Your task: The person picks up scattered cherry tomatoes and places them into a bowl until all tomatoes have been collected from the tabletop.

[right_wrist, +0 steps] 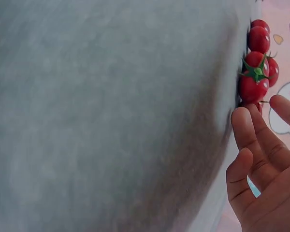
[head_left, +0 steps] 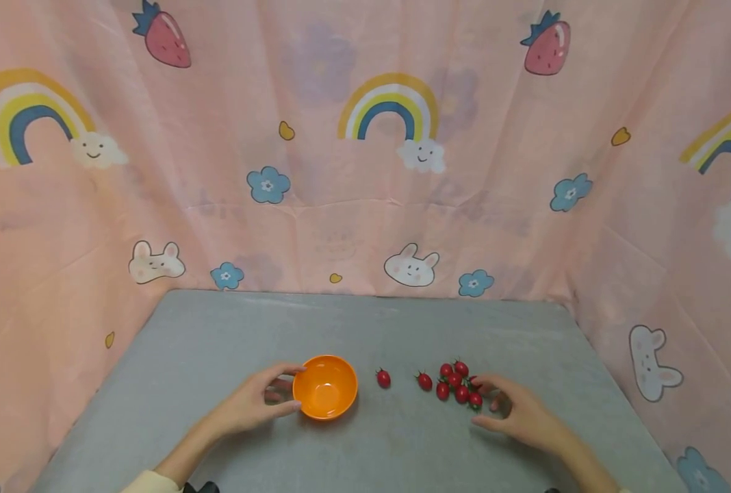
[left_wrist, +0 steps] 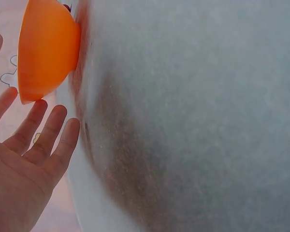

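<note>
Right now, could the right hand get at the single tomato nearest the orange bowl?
Probably yes, though not straight across: the pile of tomatoes lies between the right hand and the single tomato. Going over the pile or round its near side looks free.

Bowl is sitting on table, left hand flanking its left side, lone tomato lying to its right, tomato cluster lying farther right, right hand bordering cluster's right edge, curtain hanging behind.

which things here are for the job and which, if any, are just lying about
Likely for the job:
orange bowl, at the left hand
red tomatoes, by the right hand

Just background:
grey table
pink printed cloth
</note>
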The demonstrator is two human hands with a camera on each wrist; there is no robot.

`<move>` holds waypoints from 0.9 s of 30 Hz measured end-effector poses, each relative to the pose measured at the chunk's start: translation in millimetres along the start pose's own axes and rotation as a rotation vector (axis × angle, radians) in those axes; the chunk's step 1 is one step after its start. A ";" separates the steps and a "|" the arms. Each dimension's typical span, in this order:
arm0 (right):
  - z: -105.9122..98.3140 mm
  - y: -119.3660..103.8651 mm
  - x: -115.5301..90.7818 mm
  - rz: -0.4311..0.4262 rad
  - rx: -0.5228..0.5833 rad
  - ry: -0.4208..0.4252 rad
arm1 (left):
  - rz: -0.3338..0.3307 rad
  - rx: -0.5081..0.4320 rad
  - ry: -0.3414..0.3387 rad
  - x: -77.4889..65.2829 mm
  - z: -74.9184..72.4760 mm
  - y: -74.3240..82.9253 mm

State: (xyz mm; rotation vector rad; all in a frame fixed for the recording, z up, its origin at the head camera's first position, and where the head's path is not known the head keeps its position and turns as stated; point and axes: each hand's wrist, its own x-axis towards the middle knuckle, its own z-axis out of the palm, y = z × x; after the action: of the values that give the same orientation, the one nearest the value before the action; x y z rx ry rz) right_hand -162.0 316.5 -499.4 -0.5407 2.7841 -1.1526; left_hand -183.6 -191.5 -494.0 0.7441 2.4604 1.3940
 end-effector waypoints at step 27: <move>-6.1 2.4 13.6 0.022 -0.003 -0.013 | -0.030 0.007 0.005 3.0 2.1 -7.2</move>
State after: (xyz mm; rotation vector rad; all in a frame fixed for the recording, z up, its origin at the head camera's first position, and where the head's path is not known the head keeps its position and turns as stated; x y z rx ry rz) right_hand -176.7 317.4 -495.9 -0.5149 2.7741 -1.1358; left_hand -187.6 -191.3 -501.0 0.7028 2.4714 1.3794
